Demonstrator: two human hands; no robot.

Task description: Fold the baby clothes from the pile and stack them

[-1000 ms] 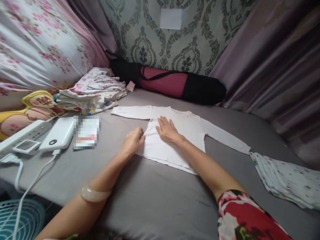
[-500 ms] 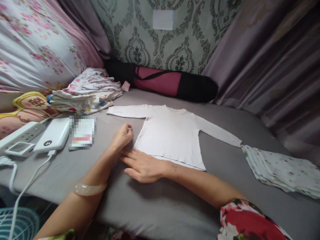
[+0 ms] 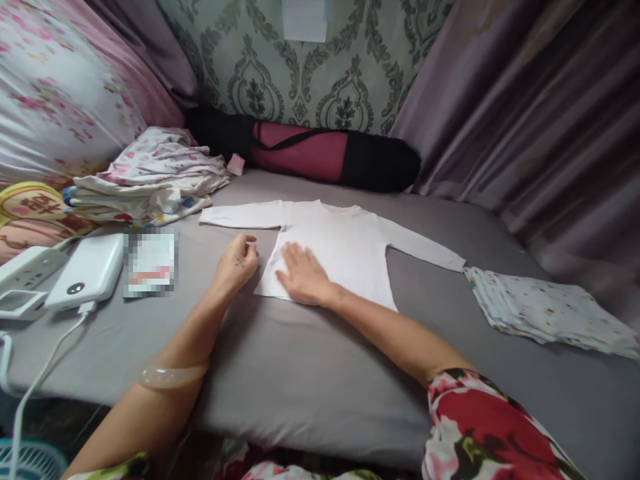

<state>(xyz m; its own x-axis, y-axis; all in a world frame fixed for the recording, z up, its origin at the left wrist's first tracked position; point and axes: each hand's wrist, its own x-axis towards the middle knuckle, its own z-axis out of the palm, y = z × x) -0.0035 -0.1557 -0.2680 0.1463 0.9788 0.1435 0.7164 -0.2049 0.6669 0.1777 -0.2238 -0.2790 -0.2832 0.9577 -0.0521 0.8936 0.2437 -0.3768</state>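
Observation:
A small white long-sleeved shirt (image 3: 345, 243) lies spread out flat on the grey sheet, its neck away from me and both sleeves stretched to the sides. My right hand (image 3: 303, 273) rests palm down on the lower left part of its body, fingers spread. Just left of the shirt's side edge is my left hand (image 3: 237, 263), fingers curled in and nothing visible in them. A pale bangle (image 3: 173, 377) circles my left forearm. The shirt's right cuff reaches a folded stack of patterned cloth (image 3: 555, 310).
On the left lie a white power bank (image 3: 90, 270) with a cable, a power strip (image 3: 33, 270) and a blurred packet (image 3: 150, 263). Behind them is a clothes pile (image 3: 155, 180). A long black and maroon bag (image 3: 305, 153) lies along the wall. Curtains (image 3: 480, 113) hang at right.
My right hand has moved from the shirt's bottom left corner up onto its body, and the hem now lies flatter. My left hand stays curled beside the shirt. The view has shifted slightly.

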